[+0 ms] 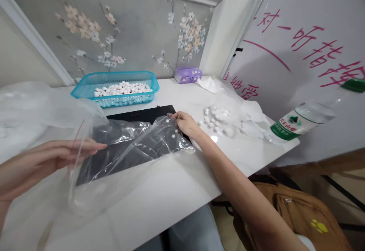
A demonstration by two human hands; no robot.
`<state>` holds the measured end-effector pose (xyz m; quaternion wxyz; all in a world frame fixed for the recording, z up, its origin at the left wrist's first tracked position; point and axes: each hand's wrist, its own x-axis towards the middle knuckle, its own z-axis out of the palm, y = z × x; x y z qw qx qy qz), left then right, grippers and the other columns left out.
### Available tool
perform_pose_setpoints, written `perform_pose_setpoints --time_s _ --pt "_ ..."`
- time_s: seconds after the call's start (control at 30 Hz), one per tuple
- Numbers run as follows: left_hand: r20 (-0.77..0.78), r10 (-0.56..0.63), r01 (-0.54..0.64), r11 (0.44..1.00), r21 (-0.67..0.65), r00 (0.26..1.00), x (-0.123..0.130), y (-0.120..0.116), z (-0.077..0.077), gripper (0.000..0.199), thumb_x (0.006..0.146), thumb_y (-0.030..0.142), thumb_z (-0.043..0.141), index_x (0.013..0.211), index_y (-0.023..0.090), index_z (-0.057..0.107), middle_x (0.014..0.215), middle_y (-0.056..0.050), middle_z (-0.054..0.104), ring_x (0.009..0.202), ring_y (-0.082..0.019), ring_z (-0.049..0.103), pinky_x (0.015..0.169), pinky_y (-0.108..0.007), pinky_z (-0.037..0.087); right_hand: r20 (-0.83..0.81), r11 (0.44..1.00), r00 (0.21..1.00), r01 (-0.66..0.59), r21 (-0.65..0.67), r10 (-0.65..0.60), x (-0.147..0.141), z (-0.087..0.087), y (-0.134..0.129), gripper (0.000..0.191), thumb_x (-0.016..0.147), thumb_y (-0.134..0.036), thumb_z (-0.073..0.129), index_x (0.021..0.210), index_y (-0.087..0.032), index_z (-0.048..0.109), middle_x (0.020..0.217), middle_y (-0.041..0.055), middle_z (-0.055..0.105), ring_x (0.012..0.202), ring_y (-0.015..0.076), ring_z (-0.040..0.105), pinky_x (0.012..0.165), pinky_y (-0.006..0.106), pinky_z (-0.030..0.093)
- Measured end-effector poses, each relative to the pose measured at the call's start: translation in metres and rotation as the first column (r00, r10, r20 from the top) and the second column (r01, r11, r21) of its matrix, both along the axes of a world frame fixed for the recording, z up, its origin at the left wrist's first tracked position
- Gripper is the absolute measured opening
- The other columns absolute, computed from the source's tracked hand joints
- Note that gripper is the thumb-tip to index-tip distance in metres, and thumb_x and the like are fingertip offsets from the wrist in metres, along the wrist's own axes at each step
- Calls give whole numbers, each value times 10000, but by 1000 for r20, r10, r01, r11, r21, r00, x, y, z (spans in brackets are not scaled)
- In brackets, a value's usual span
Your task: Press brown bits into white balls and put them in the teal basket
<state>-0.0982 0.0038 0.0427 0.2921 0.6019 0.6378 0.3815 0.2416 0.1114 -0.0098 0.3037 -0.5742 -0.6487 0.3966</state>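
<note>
A clear plastic bag (pixel 134 144) with a red line near its mouth lies across a black flat board (pixel 114 163) on the white table. At the bag's far right corner, my right hand (pixel 185 123) has its fingers closed on the plastic. A few small white balls (pixel 173 136) show at that corner, beside the fingers. My left hand (pixel 57 154) is at the bag's mouth, fingers stretched out straight and seen partly through the plastic. Whether the left thumb touches the bag I cannot tell.
Behind the board stands a blue basket (pixel 114 101) of white and dark-red balls. A purple tissue pack (pixel 188 75) sits by the wall. Loose white balls (pixel 216 114) lie at right near a tilted water bottle (pixel 302 120). Translucent plastic (pixel 42 110) covers the left side.
</note>
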Motion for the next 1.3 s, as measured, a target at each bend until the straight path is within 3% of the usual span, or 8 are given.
perform_pose_setpoints --time_s 0.07,0.2,0.3,0.47,0.63,0.97,1.07,1.3 --pt "-36 -135 128 982 -141 990 15 3 -3 368 566 567 670 756 264 757 978 -98 707 901 -340 648 692 -448 566 -43 1000 999 -2 6 2 -1 0 0 222 718 -107 414 836 -184 586 598 -37 540 584 120 522 554 210 377" --pt "-256 -170 188 981 49 952 46 12 -20 442 529 575 716 859 281 723 1108 -73 663 1062 -316 585 915 -490 456 -39 993 999 -23 116 28 -2 2 1 200 828 -314 447 750 -175 567 628 -26 531 633 115 506 619 216 384" --pt "-286 -141 161 986 48 948 53 13 -32 693 498 573 738 1120 290 620 1212 -88 603 1130 -310 541 946 -486 428 -74 982 997 13 191 1 -1 1 3 212 836 -304 444 716 -171 557 627 -28 525 631 106 494 638 210 386" --pt "-191 -32 29 999 -19 981 40 16 -39 934 523 612 698 1345 292 391 1278 -125 536 1106 -313 558 847 -443 495 -141 971 967 225 78 -212 3 -7 10 223 833 -260 409 670 -172 533 616 -8 545 617 116 506 589 207 388" --pt "-413 65 49 964 260 909 53 19 -36 481 638 574 616 969 228 667 934 -70 671 799 -242 629 792 -392 501 -170 965 952 263 22 -255 1 -14 16 162 842 -248 405 795 -174 542 646 -7 567 561 107 504 539 203 393" --pt "-553 -475 610 789 78 685 119 57 -26 379 896 358 343 1164 216 571 1182 -72 607 1116 -219 536 981 -385 401 -259 989 955 128 -76 -144 -11 -7 13 77 830 -210 505 793 -164 554 760 -13 565 491 58 443 472 182 391" --pt "-628 -435 629 769 114 646 144 78 -34 434 919 341 278 1216 152 531 1189 -105 589 1107 -208 540 967 -361 414 -315 989 941 88 -120 -122 -13 -3 10 100 850 -203 482 812 -157 563 658 -33 524 428 49 399 416 175 356" --pt "-782 -249 499 862 90 572 168 94 -45 430 937 300 259 1253 152 510 1167 -113 599 1058 -218 575 870 -325 459 -399 978 899 120 -173 -181 -11 9 7 129 852 -185 507 815 -104 600 630 -19 565 521 52 481 517 153 397"
